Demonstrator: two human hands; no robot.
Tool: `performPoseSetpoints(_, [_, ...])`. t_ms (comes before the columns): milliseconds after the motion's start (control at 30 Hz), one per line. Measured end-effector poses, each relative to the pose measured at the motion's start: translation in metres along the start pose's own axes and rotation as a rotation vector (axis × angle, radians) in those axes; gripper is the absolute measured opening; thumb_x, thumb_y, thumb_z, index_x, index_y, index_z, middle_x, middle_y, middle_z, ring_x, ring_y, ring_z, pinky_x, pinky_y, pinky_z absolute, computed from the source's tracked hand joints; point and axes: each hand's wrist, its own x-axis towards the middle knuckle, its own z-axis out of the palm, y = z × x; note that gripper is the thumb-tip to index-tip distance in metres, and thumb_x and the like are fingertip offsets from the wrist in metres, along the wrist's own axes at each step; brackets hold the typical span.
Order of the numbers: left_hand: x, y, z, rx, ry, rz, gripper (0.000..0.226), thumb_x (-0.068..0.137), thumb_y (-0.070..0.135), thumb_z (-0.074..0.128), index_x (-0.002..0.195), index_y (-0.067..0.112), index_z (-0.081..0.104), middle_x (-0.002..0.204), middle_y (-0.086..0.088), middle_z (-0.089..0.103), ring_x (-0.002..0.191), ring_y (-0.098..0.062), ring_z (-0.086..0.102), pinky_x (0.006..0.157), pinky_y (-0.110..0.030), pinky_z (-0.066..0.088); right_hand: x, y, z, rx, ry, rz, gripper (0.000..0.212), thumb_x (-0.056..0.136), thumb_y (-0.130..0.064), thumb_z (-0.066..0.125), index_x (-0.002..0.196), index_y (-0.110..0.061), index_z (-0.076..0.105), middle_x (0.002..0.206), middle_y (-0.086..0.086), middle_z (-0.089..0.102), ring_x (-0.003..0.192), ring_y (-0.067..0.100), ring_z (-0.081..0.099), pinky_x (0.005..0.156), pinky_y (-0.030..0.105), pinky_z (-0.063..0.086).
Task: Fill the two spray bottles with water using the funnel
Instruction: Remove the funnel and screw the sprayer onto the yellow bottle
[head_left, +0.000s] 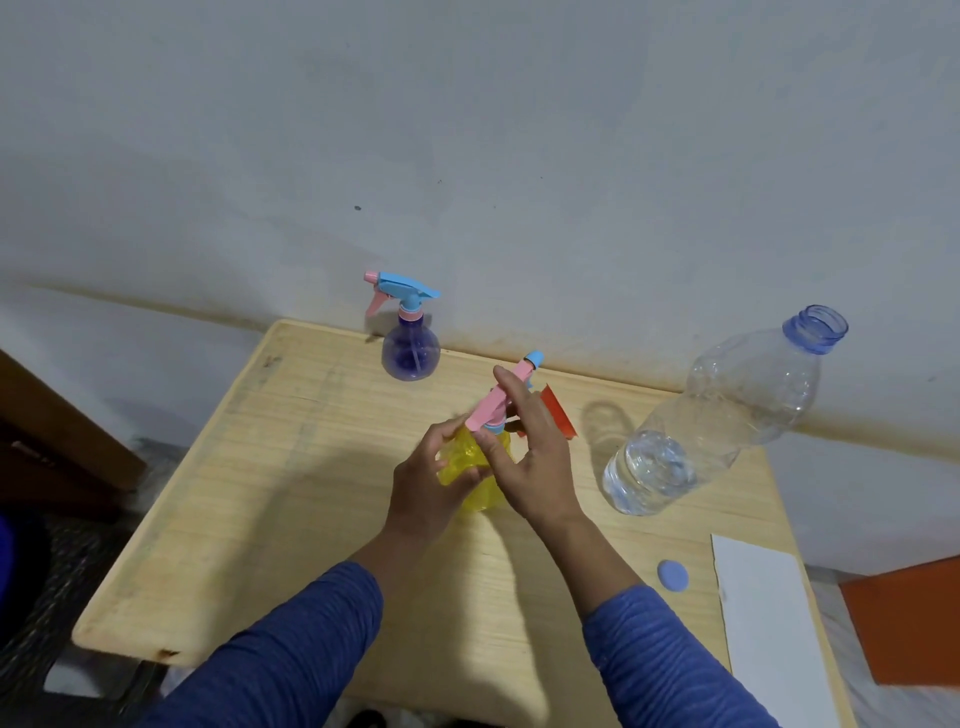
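Both blue sleeves (291, 639) nearest me; left hand (431, 478) grips yellow plastic spray bottle (470, 467), right hand (524, 457) pinches its pink-blue trigger head (501, 397).

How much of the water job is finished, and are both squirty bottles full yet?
Looks nearly done. The purple spray bottle stands at the back with its top on. The big water bottle is open and mostly empty, its blue cap lying on the table. In hand: the left hand holds the yellow spray bottle while the right hand works its pink sprayer top. The water levels can't be told.
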Motion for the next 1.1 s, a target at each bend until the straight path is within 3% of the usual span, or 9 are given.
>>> performPoseSetpoints(100, [0.000,-0.001,0.001,0.007,0.011,-0.022,0.063,0.071,0.045,0.071,0.125,0.020,0.050,0.114,0.012,0.056,0.100,-0.005,0.055,0.079,-0.006,0.042,-0.001,-0.002,-0.001,0.000,-0.011,0.000,0.066,0.088,-0.017,0.060,0.126,-0.064,0.031,0.112,-0.049,0.043,0.103,-0.002,0.051,0.089,0.020,0.045])
performPoseSetpoints(300, [0.001,-0.002,0.001,0.058,0.038,-0.025,0.051,0.075,0.033,0.076,0.118,0.018,0.052,0.110,0.016,0.055,0.094,-0.007,0.055,0.076,-0.011,0.044,0.005,-0.005,0.008,0.055,0.042,0.048,0.067,0.078,-0.023,0.073,0.124,-0.057,0.038,0.105,-0.003,0.053,0.099,0.004,0.051,0.089,0.017,0.043])
performPoseSetpoints(467, [0.001,-0.001,0.002,0.032,0.032,-0.025,0.052,0.074,0.029,0.076,0.120,0.023,0.051,0.114,0.016,0.056,0.102,-0.006,0.056,0.082,-0.010,0.044,-0.002,0.001,-0.002,0.019,-0.067,0.002,0.073,0.088,-0.014,0.058,0.127,-0.066,0.026,0.114,-0.048,0.042,0.108,-0.010,0.047,0.094,0.018,0.041])
performPoseSetpoints(533, [0.002,-0.003,0.002,0.040,0.031,-0.028,0.058,0.071,0.040,0.075,0.121,0.023,0.050,0.114,0.015,0.057,0.102,-0.009,0.057,0.084,-0.018,0.048,-0.002,0.001,-0.002,0.001,-0.045,0.011,0.076,0.087,-0.008,0.059,0.126,-0.066,0.027,0.113,-0.050,0.042,0.105,-0.013,0.047,0.092,0.013,0.041])
performPoseSetpoints(667, [0.002,-0.005,0.003,0.080,0.045,-0.022,0.057,0.072,0.036,0.077,0.120,0.021,0.051,0.107,0.015,0.057,0.094,-0.012,0.058,0.079,-0.022,0.050,0.002,-0.006,0.008,0.048,0.045,0.060,0.071,0.078,-0.014,0.071,0.126,-0.056,0.039,0.105,-0.005,0.051,0.098,0.006,0.051,0.089,0.022,0.044])
performPoseSetpoints(733, [0.003,-0.004,0.003,0.086,0.044,-0.016,0.054,0.073,0.029,0.077,0.119,0.019,0.051,0.108,0.015,0.056,0.093,-0.010,0.057,0.076,-0.015,0.048,0.002,-0.007,0.010,0.064,0.040,0.083,0.074,0.076,-0.022,0.072,0.127,-0.058,0.034,0.102,0.001,0.047,0.099,0.012,0.051,0.092,0.023,0.043])
performPoseSetpoints(867, [0.001,-0.001,0.002,0.054,0.043,0.001,0.053,0.074,0.023,0.077,0.120,0.022,0.051,0.110,0.020,0.055,0.092,0.001,0.054,0.077,-0.001,0.041,-0.005,-0.004,0.005,0.048,-0.018,0.032,0.067,0.086,-0.023,0.059,0.132,-0.059,0.026,0.111,-0.033,0.047,0.107,-0.012,0.044,0.091,0.003,0.034])
performPoseSetpoints(967, [0.002,-0.003,0.003,0.041,0.048,-0.010,0.053,0.074,0.026,0.077,0.120,0.024,0.051,0.108,0.020,0.057,0.094,-0.004,0.057,0.080,-0.012,0.046,-0.006,-0.002,0.002,0.036,-0.034,0.056,0.071,0.089,-0.006,0.057,0.131,-0.054,0.026,0.115,-0.056,0.036,0.110,-0.025,0.039,0.092,-0.001,0.031])
performPoseSetpoints(1100, [0.003,-0.005,0.002,0.061,0.046,-0.030,0.052,0.074,0.027,0.077,0.119,0.024,0.052,0.104,0.016,0.058,0.088,-0.009,0.057,0.075,-0.018,0.049,0.000,-0.005,0.008,0.050,0.063,0.077,0.076,0.079,-0.014,0.071,0.126,-0.061,0.034,0.113,-0.008,0.054,0.103,0.000,0.051,0.091,0.019,0.043])
